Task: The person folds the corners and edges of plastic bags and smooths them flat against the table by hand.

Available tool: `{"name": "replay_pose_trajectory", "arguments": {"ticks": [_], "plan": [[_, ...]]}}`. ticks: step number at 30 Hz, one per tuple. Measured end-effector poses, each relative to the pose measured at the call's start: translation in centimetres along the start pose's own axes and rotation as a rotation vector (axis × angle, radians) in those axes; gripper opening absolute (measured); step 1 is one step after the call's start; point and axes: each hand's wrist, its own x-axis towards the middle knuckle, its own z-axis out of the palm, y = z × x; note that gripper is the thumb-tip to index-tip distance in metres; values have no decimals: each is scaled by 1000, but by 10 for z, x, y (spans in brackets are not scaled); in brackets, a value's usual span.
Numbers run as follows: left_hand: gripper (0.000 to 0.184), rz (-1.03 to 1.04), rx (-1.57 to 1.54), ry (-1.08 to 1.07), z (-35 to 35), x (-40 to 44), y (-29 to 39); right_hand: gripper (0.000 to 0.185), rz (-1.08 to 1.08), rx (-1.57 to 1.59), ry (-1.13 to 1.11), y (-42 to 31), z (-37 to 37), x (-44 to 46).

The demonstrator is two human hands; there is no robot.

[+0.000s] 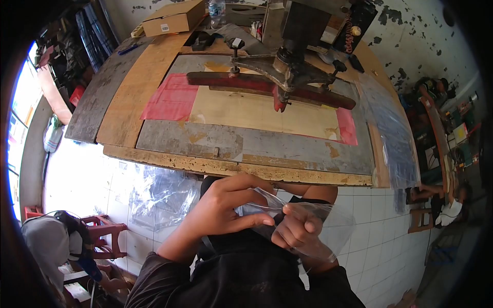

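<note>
I judge this a film-handling step: my right hand (299, 230) pinches clear plastic film (340, 222); my left hand (226, 204) curves beside it, grip unclear. Proceeding calls for light touch.

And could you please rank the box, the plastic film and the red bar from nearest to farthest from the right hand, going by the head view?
From the right hand:
1. Plastic film: at the hand itself, spreading out to its right.
2. Red bar: ahead, across the table.
3. Box: at the table's far left.
</note>
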Motion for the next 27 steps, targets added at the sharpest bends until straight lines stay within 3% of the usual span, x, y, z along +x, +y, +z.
{"name": "replay_pose_trajectory", "arguments": {"ticks": [5, 12, 15, 18, 21, 27], "plan": [[32, 3, -20, -61, 4, -1, -4, 80, -48, 170, -174, 9, -6, 6], [34, 28, 16, -88, 7, 3, -8, 80, -73, 284, -102, 13, 4, 12], [34, 27, 30, -90, 8, 3, -10, 80, -157, 308, -213, 17, -3, 15], [34, 22, 67, -86, 6, 4, -14, 81, -77, 228, -76, 5, -3, 11], [30, 17, 31, -96, 7, 4, -17, 83, 51, 207, -89, -4, -5, 16], [22, -37, -62, -58, 2, -1, -18, 72, -58, 131, -101, -5, -11, 14]]}}
